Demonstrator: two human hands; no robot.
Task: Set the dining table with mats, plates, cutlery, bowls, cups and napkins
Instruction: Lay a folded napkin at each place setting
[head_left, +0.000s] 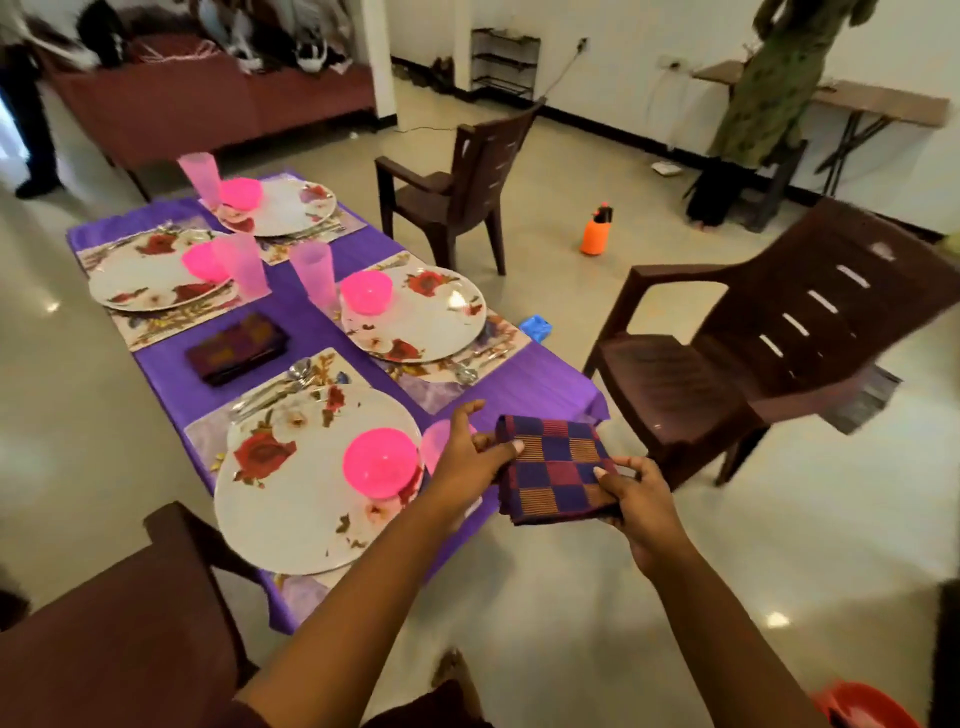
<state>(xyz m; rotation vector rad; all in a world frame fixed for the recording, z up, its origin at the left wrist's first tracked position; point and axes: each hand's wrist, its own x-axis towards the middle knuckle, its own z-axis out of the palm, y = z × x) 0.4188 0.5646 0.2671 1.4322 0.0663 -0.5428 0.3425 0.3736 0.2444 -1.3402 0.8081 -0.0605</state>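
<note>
I hold a folded checked napkin (553, 467) in purple, red and orange just off the near right corner of the table (545, 379), which has a purple cloth. My left hand (470, 460) pinches its left edge and my right hand (636, 493) grips its near right corner. Several floral plates sit on mats, the nearest plate (291, 499) carrying a pink bowl (382, 462). A pink cup (439, 447) stands partly hidden behind my left hand. A stack of folded napkins (236, 348) lies mid-table. Spoons and forks (280, 387) lie beside the nearest plate.
Brown plastic chairs stand at the right (779, 353), the far side (457, 182) and the near left (119, 634). An orange spray bottle (596, 231) and a blue object (537, 327) are on the floor. People stand at the far left and far right.
</note>
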